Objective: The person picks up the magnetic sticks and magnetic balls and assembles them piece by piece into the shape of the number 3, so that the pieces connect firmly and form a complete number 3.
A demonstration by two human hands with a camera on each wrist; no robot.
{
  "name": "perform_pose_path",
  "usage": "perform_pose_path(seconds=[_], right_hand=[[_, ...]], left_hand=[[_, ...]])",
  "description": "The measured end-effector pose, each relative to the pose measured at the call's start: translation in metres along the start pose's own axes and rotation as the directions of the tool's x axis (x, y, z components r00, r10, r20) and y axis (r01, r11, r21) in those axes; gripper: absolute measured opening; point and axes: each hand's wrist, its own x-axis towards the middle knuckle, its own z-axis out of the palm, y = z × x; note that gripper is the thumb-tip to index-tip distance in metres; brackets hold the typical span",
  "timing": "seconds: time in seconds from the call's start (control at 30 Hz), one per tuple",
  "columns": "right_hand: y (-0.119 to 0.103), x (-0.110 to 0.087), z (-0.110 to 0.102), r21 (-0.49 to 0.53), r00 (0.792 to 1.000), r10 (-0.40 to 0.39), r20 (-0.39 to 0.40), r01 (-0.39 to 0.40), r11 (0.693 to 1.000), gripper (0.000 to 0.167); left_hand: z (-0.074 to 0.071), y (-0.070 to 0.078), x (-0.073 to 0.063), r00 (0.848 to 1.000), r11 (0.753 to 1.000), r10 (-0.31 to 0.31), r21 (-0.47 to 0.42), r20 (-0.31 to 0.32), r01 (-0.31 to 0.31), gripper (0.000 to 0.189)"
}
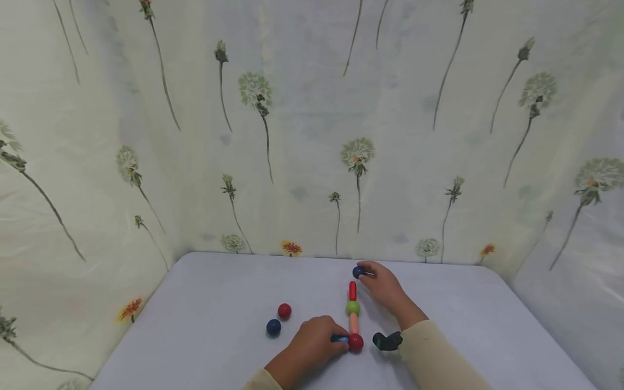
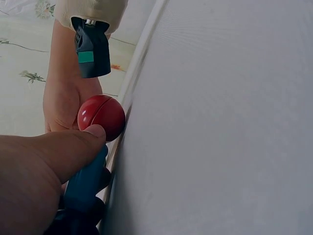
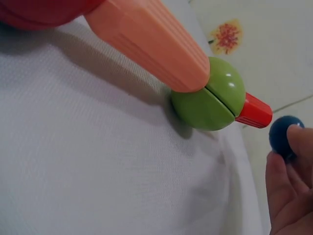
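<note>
On the table lies a toy chain: a red ball [image 1: 356,342], a peach rod [image 1: 353,324], a green ball [image 1: 353,308] and a red rod [image 1: 352,291], joined in a line. My left hand [image 1: 319,341] grips a blue rod [image 2: 84,183] at the red ball's left side, its thumb touching the ball. Beyond the far end of the chain, my right hand [image 1: 385,284] pinches a dark blue ball [image 3: 283,137] between thumb and fingers. A small gap separates that ball from the red rod's tip. Some left fingers are hidden in the left wrist view.
Left of the chain, a loose red ball [image 1: 285,311] and a loose dark blue ball [image 1: 274,327] lie on the white table [image 1: 214,303]. A dark wrist camera [image 1: 387,341] sits under the right forearm. Flower-patterned fabric [image 1: 302,135] hangs behind the table.
</note>
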Motion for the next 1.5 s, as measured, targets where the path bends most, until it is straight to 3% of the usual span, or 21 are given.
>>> perform_pose_path(seconds=[0.4,0.8,1.0,1.13,1.27,1.5], right_hand=[[0.013,0.009,0.008,0.047,0.994,-0.026,0.111,0.021,0.999,0.041],[0.024,0.013,0.009,0.009,0.992,-0.006,0.127,0.004,1.0,0.038],[0.029,0.013,0.013,0.016,0.992,0.009,0.128,-0.011,1.0,0.038],[0.029,0.014,0.013,0.03,0.993,-0.008,0.118,0.004,1.0,0.038],[0.028,0.013,0.012,0.042,0.993,0.0,0.115,-0.005,0.999,0.037],[0.029,0.012,0.015,0.015,0.994,0.025,0.105,-0.027,1.0,0.037]], left_hand=[[0.001,-0.001,0.0,1.0,1.0,-0.006,-0.017,0.016,0.007,0.018],[-0.001,-0.003,0.003,0.994,0.993,0.104,0.063,-0.032,-0.102,0.021],[0.0,-0.003,0.002,0.998,0.998,0.051,0.049,-0.025,-0.05,0.024],[-0.009,-0.003,-0.001,0.999,0.999,0.027,-0.024,-0.041,-0.028,0.024],[-0.024,-0.002,-0.005,0.995,0.999,0.05,-0.017,-0.089,-0.052,0.022],[-0.059,-0.012,-0.032,0.981,0.988,0.141,-0.043,-0.132,-0.148,0.016]])
